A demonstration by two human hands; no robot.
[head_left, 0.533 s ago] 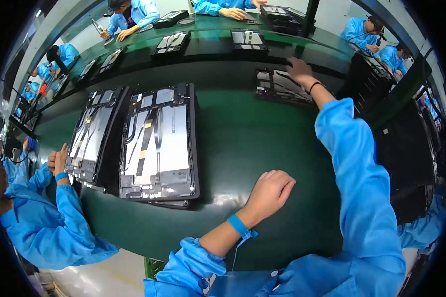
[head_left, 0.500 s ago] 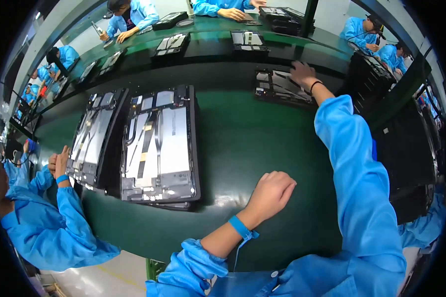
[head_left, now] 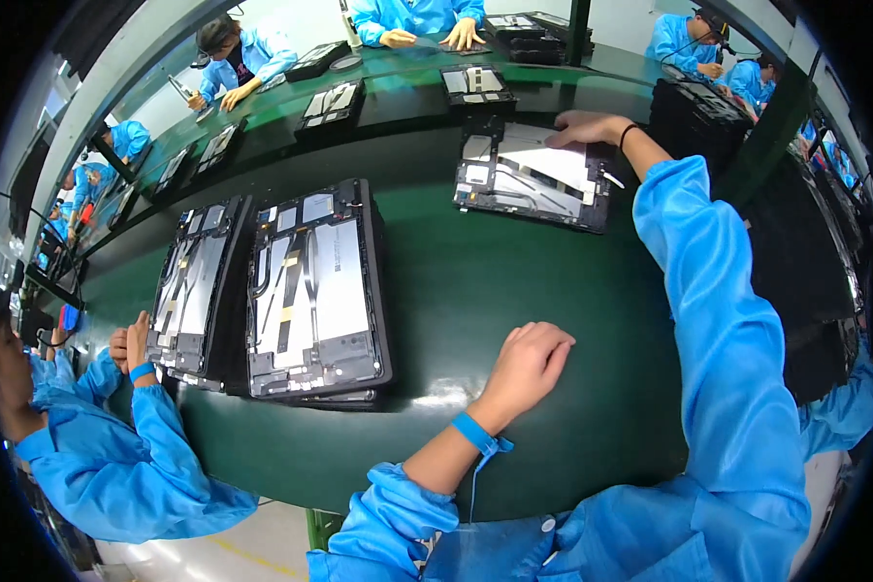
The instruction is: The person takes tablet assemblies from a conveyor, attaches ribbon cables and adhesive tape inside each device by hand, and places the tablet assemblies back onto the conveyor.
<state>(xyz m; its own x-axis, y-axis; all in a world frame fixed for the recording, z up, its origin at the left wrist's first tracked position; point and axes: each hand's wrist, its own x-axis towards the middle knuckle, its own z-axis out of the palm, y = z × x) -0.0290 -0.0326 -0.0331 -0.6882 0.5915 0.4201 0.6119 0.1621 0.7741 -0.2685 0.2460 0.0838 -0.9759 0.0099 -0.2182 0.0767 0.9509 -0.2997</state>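
At the far left a co-worker's hand (head_left: 131, 344), with a blue wristband, sits against the edge of the green belt (head_left: 514, 291), just beside an opened tablet (head_left: 192, 291) lying back-up. Next to that one, touching it along one side, lies a second opened tablet (head_left: 315, 286), its pale inner plates and flat ribbon cables showing, stacked on another frame beneath it.

My left hand (head_left: 529, 361) rests on the belt to the right of that stack, well clear of it. Its fingers are curled loosely together into a soft fist, and it holds nothing. A blue wrist strap (head_left: 477, 434) circles the wrist.

Farther right and away from me, my right hand (head_left: 584, 128) lies on the far edge of a third opened tablet (head_left: 533, 177), fingers laid flat on its pale inner plate; whether they pinch the edge, I cannot tell. Black trays (head_left: 708, 112) are stacked just beyond it.
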